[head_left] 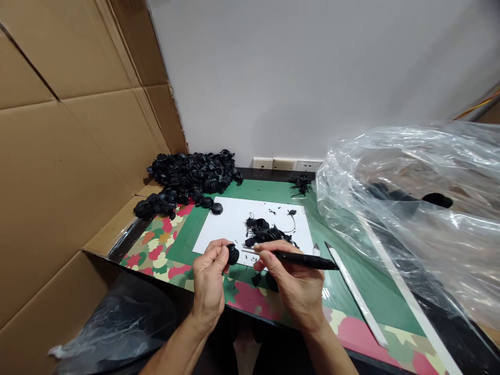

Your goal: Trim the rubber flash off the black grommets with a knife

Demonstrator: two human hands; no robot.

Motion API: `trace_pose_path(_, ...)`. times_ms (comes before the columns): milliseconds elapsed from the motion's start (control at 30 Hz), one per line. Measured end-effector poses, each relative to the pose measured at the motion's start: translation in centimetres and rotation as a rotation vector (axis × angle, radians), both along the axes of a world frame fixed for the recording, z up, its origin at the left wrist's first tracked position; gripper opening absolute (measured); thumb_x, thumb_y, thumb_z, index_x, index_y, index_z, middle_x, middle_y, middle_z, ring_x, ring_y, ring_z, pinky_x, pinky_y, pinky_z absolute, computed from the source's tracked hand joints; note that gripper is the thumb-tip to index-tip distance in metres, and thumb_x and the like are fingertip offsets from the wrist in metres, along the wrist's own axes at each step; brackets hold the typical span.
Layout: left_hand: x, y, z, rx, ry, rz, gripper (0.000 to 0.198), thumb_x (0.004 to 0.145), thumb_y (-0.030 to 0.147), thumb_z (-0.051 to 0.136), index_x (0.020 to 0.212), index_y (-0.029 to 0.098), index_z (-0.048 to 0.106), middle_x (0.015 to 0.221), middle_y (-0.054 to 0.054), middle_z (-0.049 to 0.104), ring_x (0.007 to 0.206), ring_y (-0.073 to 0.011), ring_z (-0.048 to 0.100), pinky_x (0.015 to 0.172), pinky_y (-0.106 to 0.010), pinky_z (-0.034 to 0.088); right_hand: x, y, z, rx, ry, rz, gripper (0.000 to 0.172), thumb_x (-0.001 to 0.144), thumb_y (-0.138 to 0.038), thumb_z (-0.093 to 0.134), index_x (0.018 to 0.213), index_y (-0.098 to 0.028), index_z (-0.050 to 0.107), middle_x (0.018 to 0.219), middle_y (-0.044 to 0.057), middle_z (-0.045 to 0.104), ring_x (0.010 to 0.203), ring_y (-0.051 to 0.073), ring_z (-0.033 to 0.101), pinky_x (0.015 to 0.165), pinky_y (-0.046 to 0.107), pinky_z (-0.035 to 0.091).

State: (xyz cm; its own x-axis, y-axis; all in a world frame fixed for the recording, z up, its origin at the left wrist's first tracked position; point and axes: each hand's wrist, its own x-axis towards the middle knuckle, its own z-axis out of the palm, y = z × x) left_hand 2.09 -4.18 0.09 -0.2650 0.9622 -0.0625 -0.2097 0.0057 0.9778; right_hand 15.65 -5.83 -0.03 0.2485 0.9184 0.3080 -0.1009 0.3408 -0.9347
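Note:
Between the thumb and fingers of my left hand [210,273] is a small black ribbed rubber bellows [233,254], held over the near edge of a white paper sheet [211,234]. My right hand [300,294] grips a craft knife [307,259] like a pen. Its thick black handle points right, and its thin metal tip points left toward the bellows, a small gap apart. Beyond the right hand, a cluster of black bellows and trimmed scraps [269,233] lies on the paper. A single bellows [216,208] sits at the paper's far left corner.
A large heap of black bellows [191,174] fills the back left, beside a cardboard wall [70,156]. Black scraps [300,183] lie at the back. A white-edged strip [357,294] and clear plastic sheeting [390,156] are at right. Wall sockets [287,164] sit behind the green mat [179,245].

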Motion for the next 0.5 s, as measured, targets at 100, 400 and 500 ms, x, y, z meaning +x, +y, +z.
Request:
trace_pose_path(100,0.08,-0.02,-0.13,0.053,0.053,0.004,0.029,0.071,0.035,0.070,0.053,0.013,0.064,0.087,-0.007,0.062,0.070,-0.0134,0.048,0.057,-0.024,0.035,-0.42,-0.01,-0.19,0.014,0.004,0.060,0.010,0.082,-0.029,0.066,0.082,-0.020,0.069,0.079,0.003,0.068,0.055,0.013,0.065,0.052,0.025,0.055)
trace_pose_path(400,0.12,-0.21,-0.24,0.131,0.269,-0.009,0.035,0.078,0.034,0.062,0.048,0.016,0.057,0.088,-0.008,0.062,0.075,-0.0170,0.051,0.064,-0.028,0.037,-0.62,0.15,-0.21,0.113,-0.113,0.050,0.006,0.084,-0.024,0.063,0.084,-0.019,0.068,0.077,0.004,0.067,0.059,0.015,0.065,0.052,0.026,0.053)
trace_pose_path(500,0.14,-0.24,-0.20,0.145,0.289,0.000,0.034,0.077,0.033,0.062,0.048,0.017,0.056,0.087,-0.008,0.062,0.076,-0.0182,0.053,0.064,-0.028,0.038,-0.41,0.07,0.09,0.248,-0.284,0.004,0.006,0.084,-0.018,0.062,0.085,-0.019,0.067,0.076,0.004,0.068,0.062,0.015,0.064,0.055,0.026,0.052)
